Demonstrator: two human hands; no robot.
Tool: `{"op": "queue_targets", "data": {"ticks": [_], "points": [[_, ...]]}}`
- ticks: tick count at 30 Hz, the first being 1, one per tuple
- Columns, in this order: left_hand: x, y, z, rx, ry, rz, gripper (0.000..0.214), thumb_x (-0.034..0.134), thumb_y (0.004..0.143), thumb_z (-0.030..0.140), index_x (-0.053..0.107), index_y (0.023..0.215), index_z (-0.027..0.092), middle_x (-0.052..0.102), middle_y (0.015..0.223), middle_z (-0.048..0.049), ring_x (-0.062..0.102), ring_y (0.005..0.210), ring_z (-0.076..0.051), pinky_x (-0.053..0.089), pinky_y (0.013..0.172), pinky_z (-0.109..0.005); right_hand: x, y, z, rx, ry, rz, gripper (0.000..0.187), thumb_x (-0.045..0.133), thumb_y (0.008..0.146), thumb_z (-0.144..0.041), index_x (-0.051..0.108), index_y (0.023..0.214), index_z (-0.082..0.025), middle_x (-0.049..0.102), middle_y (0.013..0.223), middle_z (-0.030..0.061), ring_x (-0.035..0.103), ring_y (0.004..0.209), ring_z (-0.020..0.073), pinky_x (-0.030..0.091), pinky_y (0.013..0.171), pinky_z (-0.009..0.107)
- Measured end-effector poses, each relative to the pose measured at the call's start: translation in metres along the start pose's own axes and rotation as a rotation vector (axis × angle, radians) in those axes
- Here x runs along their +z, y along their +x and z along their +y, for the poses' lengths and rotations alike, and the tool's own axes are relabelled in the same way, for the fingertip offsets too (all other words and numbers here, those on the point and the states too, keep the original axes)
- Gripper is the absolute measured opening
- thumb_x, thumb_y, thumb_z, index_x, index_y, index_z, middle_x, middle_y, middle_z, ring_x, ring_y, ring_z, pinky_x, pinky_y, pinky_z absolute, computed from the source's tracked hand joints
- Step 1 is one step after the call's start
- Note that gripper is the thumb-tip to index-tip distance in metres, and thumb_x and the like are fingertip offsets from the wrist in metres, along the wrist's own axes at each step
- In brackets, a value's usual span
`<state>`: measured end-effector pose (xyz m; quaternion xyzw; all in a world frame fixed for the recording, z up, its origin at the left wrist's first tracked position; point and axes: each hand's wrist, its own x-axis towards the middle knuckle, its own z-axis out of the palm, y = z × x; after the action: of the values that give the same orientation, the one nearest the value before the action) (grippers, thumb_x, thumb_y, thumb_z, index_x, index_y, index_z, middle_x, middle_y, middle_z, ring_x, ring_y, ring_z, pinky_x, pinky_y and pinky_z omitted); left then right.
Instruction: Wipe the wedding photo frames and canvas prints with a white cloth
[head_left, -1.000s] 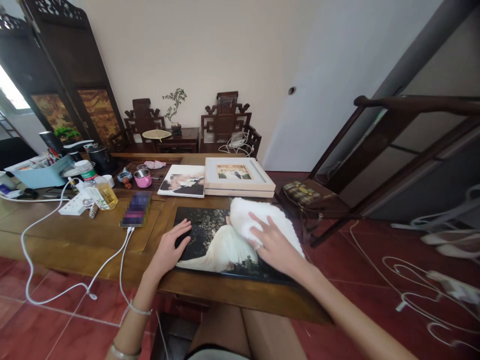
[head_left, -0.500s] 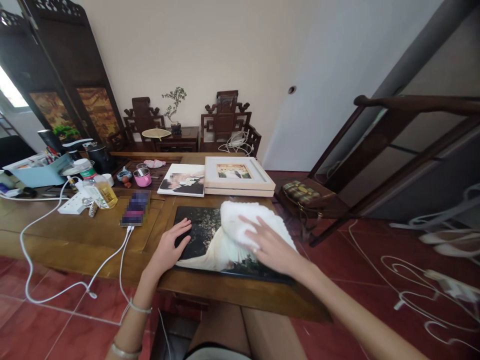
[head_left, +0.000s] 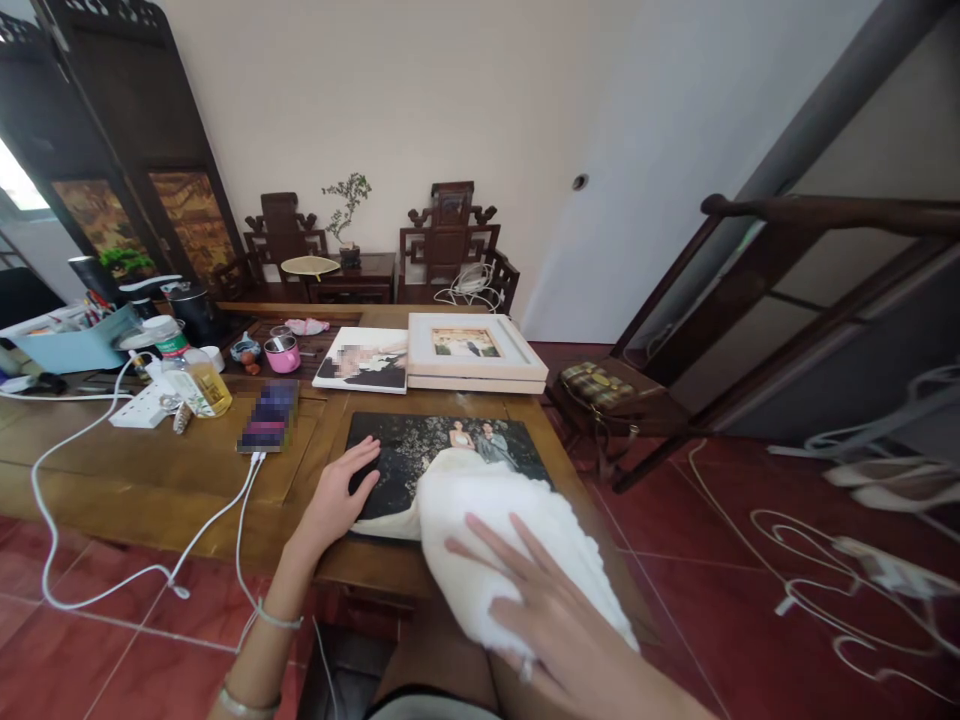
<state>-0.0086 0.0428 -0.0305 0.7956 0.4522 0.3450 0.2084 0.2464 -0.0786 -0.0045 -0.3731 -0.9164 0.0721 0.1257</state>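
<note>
A dark, glossy photo panel lies flat on the wooden table, showing two people and a long white dress. My left hand rests on its left edge, fingers stretched out and holding nothing. In my right hand is a fluffy white cloth, with the fingers spread over its top. The cloth covers the panel's lower right part and reaches over the table's near edge. Part of the thumb side and the cloth's underside are hidden.
Behind the panel lie a photo print and a pale picture frame. To the left are a phone with cables, a power strip, a bottle and a pink cup. A chair holding a plaid bag stands right.
My right hand has drawn the white cloth toward me, from the panel's upper right to its near edge. The pictured couple is uncovered. My left hand stays in place.
</note>
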Motion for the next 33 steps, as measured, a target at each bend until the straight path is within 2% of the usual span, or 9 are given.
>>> {"op": "queue_targets", "data": {"ticks": [3, 7, 10, 13, 16, 21, 24, 27, 33], "points": [[0.000, 0.000, -0.001, 0.011, 0.007, -0.003, 0.034, 0.049, 0.086, 0.024, 0.060, 0.117, 0.016, 0.057, 0.128, -0.0081, 0.047, 0.124, -0.021, 0.037, 0.106, -0.041, -0.006, 0.003, 0.003, -0.008, 0.015, -0.055, 0.013, 0.049, 0.073, -0.012, 0.059, 0.076, -0.020, 0.038, 0.143, 0.0074, 0.019, 0.136, 0.0276, 0.015, 0.110, 0.055], [-0.001, -0.001, -0.001, 0.009, 0.002, -0.007, 0.034, 0.048, 0.086, 0.025, 0.060, 0.117, 0.017, 0.057, 0.127, -0.0081, 0.047, 0.124, -0.021, 0.036, 0.106, -0.041, -0.007, 0.041, 0.057, 0.114, -0.007, 0.045, 0.020, 0.043, 0.087, -0.023, 0.062, 0.087, -0.018, 0.040, 0.141, 0.0135, 0.029, 0.133, 0.0261, 0.021, 0.109, 0.052], [-0.002, -0.001, 0.000, 0.009, 0.002, -0.013, 0.034, 0.048, 0.087, 0.025, 0.059, 0.118, 0.017, 0.057, 0.128, -0.0082, 0.046, 0.125, -0.021, 0.036, 0.107, -0.041, -0.002, 0.076, 0.100, 0.229, -0.057, 0.130, 0.022, 0.042, 0.089, -0.025, 0.061, 0.095, -0.017, 0.045, 0.137, 0.0151, 0.036, 0.130, 0.0251, 0.021, 0.109, 0.049], [-0.002, -0.001, -0.001, -0.002, 0.014, -0.009, 0.034, 0.048, 0.087, 0.026, 0.059, 0.118, 0.018, 0.054, 0.130, -0.0082, 0.047, 0.124, -0.021, 0.037, 0.106, -0.041, 0.005, 0.096, 0.112, 0.312, -0.090, 0.168, 0.024, 0.041, 0.090, -0.024, 0.061, 0.095, -0.014, 0.048, 0.133, 0.0195, 0.036, 0.130, 0.0272, 0.022, 0.107, 0.053], [-0.001, -0.002, -0.004, 0.004, 0.036, 0.019, 0.036, 0.048, 0.087, 0.027, 0.056, 0.121, 0.019, 0.050, 0.134, -0.0079, 0.042, 0.128, -0.022, 0.035, 0.107, -0.042, 0.008, 0.088, 0.085, 0.283, -0.067, 0.184, 0.023, 0.041, 0.089, -0.023, 0.062, 0.095, -0.015, 0.049, 0.132, 0.0194, 0.033, 0.131, 0.0275, 0.021, 0.106, 0.055], [0.003, -0.003, -0.009, 0.027, 0.063, 0.030, 0.041, 0.046, 0.088, 0.026, 0.049, 0.128, 0.019, 0.041, 0.141, -0.0082, 0.030, 0.135, -0.021, 0.029, 0.110, -0.043, 0.006, 0.042, 0.004, 0.097, 0.084, 0.094, 0.019, 0.047, 0.079, -0.013, 0.062, 0.087, -0.020, 0.045, 0.138, 0.0081, 0.019, 0.137, 0.0236, 0.011, 0.111, 0.053], [0.004, -0.003, -0.010, 0.003, 0.066, -0.009, 0.042, 0.044, 0.089, 0.027, 0.046, 0.130, 0.019, 0.039, 0.142, -0.0088, 0.030, 0.135, -0.021, 0.028, 0.110, -0.044, 0.003, 0.028, -0.013, 0.007, 0.132, 0.009, 0.019, 0.049, 0.073, -0.011, 0.061, 0.084, -0.021, 0.042, 0.141, 0.0046, 0.017, 0.137, 0.0233, 0.008, 0.112, 0.052], [0.002, -0.003, -0.010, -0.012, 0.066, -0.043, 0.042, 0.041, 0.090, 0.028, 0.046, 0.131, 0.018, 0.040, 0.142, -0.0083, 0.030, 0.135, -0.020, 0.027, 0.111, -0.043, 0.003, 0.037, 0.011, 0.038, 0.084, 0.035, 0.017, 0.048, 0.077, -0.014, 0.062, 0.086, -0.018, 0.044, 0.138, 0.0108, 0.024, 0.135, 0.0233, 0.012, 0.112, 0.049], [0.000, -0.003, -0.009, -0.014, 0.050, -0.055, 0.041, 0.040, 0.090, 0.029, 0.047, 0.130, 0.020, 0.040, 0.142, -0.0067, 0.031, 0.135, -0.020, 0.026, 0.111, -0.043, 0.003, 0.089, 0.109, 0.260, -0.113, 0.163, 0.024, 0.041, 0.089, -0.027, 0.061, 0.097, -0.016, 0.047, 0.135, 0.0169, 0.040, 0.126, 0.0257, 0.024, 0.107, 0.050]]}}
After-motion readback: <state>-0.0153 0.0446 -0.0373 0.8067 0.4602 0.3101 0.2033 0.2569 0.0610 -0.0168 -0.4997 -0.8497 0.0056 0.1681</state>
